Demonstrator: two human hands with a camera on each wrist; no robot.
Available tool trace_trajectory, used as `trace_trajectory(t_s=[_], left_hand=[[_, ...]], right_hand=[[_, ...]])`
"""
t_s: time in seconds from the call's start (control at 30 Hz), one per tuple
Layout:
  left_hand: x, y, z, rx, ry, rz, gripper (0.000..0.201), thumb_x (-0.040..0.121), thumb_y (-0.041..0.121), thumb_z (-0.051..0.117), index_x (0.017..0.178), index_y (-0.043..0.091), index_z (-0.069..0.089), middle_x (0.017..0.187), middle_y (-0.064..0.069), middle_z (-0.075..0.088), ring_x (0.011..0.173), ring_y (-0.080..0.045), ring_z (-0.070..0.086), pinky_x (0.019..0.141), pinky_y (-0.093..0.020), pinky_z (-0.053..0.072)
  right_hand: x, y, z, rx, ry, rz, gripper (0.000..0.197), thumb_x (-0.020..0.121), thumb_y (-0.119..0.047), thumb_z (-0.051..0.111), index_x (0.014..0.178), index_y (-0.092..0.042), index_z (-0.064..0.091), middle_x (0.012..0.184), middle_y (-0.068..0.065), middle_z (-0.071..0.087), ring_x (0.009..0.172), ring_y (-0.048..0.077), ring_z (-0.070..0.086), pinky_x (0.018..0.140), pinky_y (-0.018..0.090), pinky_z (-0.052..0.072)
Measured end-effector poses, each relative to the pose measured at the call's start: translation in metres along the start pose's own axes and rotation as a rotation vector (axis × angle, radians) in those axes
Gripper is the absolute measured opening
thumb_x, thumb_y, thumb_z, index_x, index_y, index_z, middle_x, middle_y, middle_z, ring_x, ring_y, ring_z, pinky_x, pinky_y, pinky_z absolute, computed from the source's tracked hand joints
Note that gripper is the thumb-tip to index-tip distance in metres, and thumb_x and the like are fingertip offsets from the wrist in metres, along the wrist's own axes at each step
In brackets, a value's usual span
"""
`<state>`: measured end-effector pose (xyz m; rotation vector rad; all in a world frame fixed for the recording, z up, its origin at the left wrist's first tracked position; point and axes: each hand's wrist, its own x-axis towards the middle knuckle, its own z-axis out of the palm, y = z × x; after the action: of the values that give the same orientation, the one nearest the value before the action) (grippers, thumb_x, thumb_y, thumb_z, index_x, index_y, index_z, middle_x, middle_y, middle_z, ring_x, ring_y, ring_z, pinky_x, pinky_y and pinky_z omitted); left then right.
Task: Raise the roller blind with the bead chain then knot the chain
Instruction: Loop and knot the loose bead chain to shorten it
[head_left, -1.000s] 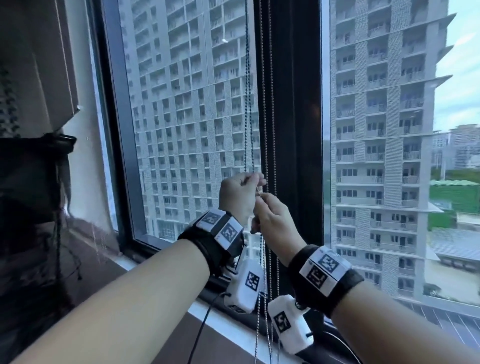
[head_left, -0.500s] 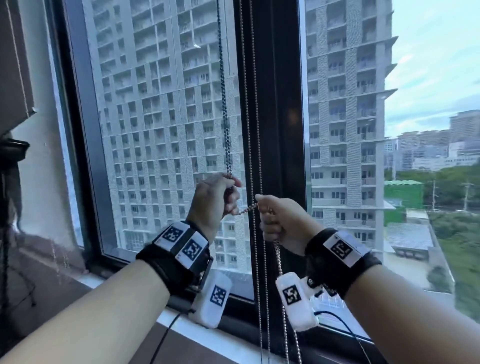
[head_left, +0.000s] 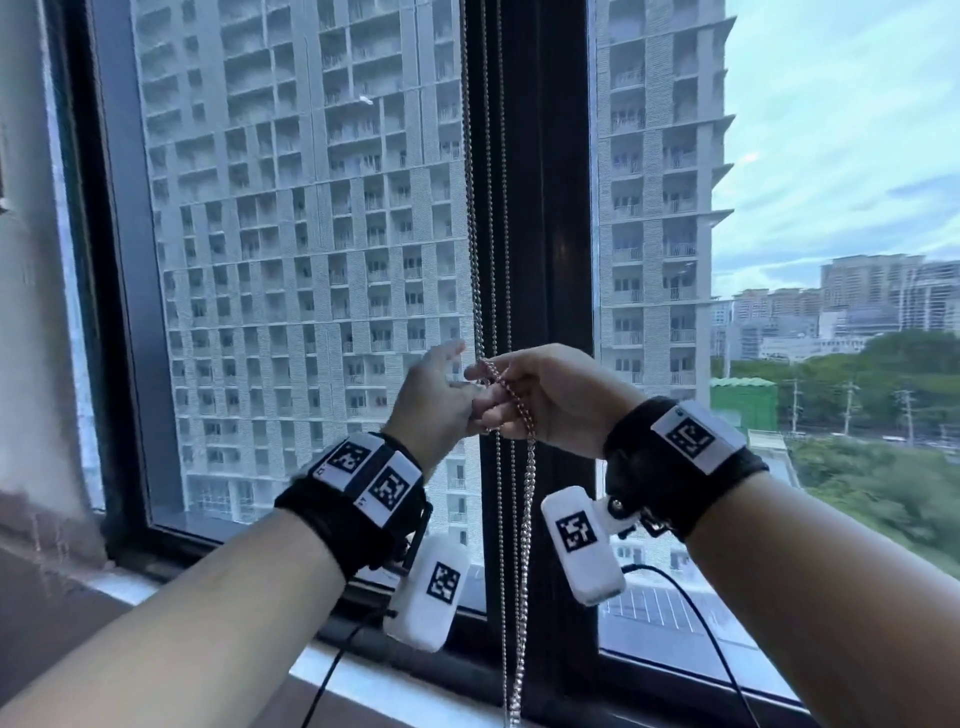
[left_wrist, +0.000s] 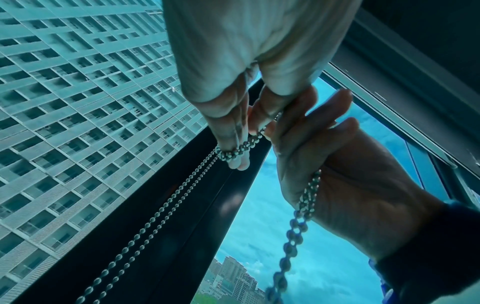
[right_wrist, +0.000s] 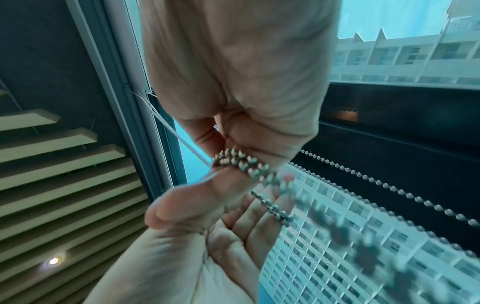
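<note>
The silver bead chain (head_left: 474, 234) hangs in two strands in front of the dark window mullion (head_left: 550, 208). My right hand (head_left: 501, 397) grips a doubled stretch of it, and the slack drops below toward the sill. My left hand (head_left: 465, 371) meets it from the left with thumb up and fingers straight. In the left wrist view the bead chain (left_wrist: 233, 153) is looped round the tips of my left hand's fingers (left_wrist: 235, 131). In the right wrist view the bead chain (right_wrist: 240, 162) crosses my right hand (right_wrist: 233, 133), above the flat palm of my left hand (right_wrist: 246, 228). No blind fabric shows in the head view.
A white sill (head_left: 363, 686) runs below the window glass (head_left: 311, 260). A pale wall (head_left: 31, 312) stands at the left. Cables from the wrist cameras hang under both arms. Slatted ceiling panels (right_wrist: 52, 174) appear in the right wrist view.
Half a second ago my hands were apart with a short stretch of chain taut between them. Now they touch again, and my left fingers have straightened with the chain looped over them.
</note>
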<state>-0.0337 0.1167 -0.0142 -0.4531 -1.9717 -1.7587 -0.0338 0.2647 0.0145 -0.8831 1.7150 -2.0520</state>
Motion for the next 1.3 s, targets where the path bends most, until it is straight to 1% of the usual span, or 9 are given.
trace_trajectory(t_s=[0.1,0.17,0.27,0.43,0.6,0.77,1.0,1.13,1.3], left_hand=[[0.0,0.005,-0.001,0.087,-0.066,0.043,0.012,0.092,0.001,0.052,0.098,-0.002,0.061,0.075,-0.014,0.063,0.06,-0.022,0.061,0.066,-0.04,0.057],[-0.001,0.004,-0.001,0.122,-0.049,0.061,0.016,0.091,0.002,0.052,0.081,0.0,0.063,0.06,-0.006,0.06,0.051,-0.019,0.057,0.06,-0.038,0.055],[-0.002,0.004,-0.003,0.118,0.019,0.09,0.009,0.087,0.0,0.058,0.089,-0.006,0.064,0.057,-0.004,0.061,0.044,-0.012,0.056,0.05,-0.029,0.051],[-0.001,-0.001,-0.005,0.171,0.132,0.173,0.011,0.079,0.002,0.069,0.09,0.0,0.07,0.077,-0.015,0.073,0.069,-0.026,0.071,0.07,-0.044,0.06],[0.0,-0.001,-0.009,0.162,0.151,0.173,0.011,0.075,0.004,0.071,0.086,0.0,0.071,0.079,-0.015,0.074,0.074,-0.031,0.072,0.073,-0.047,0.06],[-0.001,0.009,-0.014,0.044,0.157,0.076,0.026,0.077,0.016,0.065,0.053,0.008,0.059,0.058,-0.01,0.058,0.057,-0.024,0.053,0.067,-0.041,0.05],[-0.008,0.01,-0.025,-0.177,-0.085,-0.031,0.019,0.087,0.013,0.051,0.07,0.007,0.057,0.081,-0.012,0.059,0.087,-0.025,0.051,0.087,-0.04,0.044],[-0.014,0.014,-0.018,-0.135,-0.134,0.012,0.029,0.088,0.009,0.05,0.06,0.013,0.056,0.077,-0.01,0.055,0.077,-0.018,0.053,0.077,-0.031,0.049],[-0.015,0.016,-0.017,-0.126,-0.182,-0.043,0.024,0.088,0.013,0.05,0.068,0.007,0.062,0.072,-0.005,0.063,0.068,-0.013,0.057,0.071,-0.028,0.049]], right_hand=[[0.0,-0.001,-0.001,-0.047,-0.035,0.009,0.028,0.102,-0.008,0.033,0.119,0.003,0.053,0.077,0.017,0.062,0.06,0.021,0.066,0.053,0.026,0.057],[0.0,0.0,-0.001,-0.095,-0.028,-0.005,0.024,0.101,-0.006,0.038,0.115,0.003,0.055,0.076,0.017,0.064,0.063,0.023,0.066,0.056,0.029,0.059],[0.001,0.003,0.0,-0.166,0.008,-0.042,0.017,0.099,-0.003,0.044,0.103,0.004,0.058,0.076,0.017,0.065,0.064,0.024,0.067,0.061,0.032,0.061],[0.004,0.004,0.003,-0.275,0.077,-0.077,0.013,0.095,-0.004,0.052,0.094,0.004,0.062,0.076,0.019,0.066,0.064,0.025,0.067,0.065,0.035,0.061],[0.005,0.0,0.007,-0.396,0.107,-0.09,0.021,0.095,-0.009,0.056,0.081,0.0,0.067,0.075,0.02,0.069,0.064,0.028,0.067,0.066,0.037,0.062],[0.006,-0.002,0.012,-0.498,0.23,-0.094,0.017,0.095,-0.004,0.054,0.084,0.005,0.063,0.076,0.025,0.067,0.059,0.028,0.066,0.06,0.036,0.063],[0.008,0.0,0.01,-0.593,0.391,-0.133,0.023,0.092,-0.006,0.06,0.07,0.001,0.063,0.064,0.018,0.066,0.052,0.025,0.067,0.058,0.037,0.06],[0.015,0.002,0.01,-0.682,0.458,-0.161,0.022,0.09,-0.01,0.062,0.076,0.005,0.069,0.064,0.018,0.069,0.051,0.024,0.069,0.056,0.035,0.059],[0.017,0.003,0.005,-0.78,0.516,-0.203,0.025,0.086,-0.017,0.068,0.065,-0.004,0.069,0.055,0.01,0.069,0.049,0.024,0.069,0.057,0.037,0.061]])
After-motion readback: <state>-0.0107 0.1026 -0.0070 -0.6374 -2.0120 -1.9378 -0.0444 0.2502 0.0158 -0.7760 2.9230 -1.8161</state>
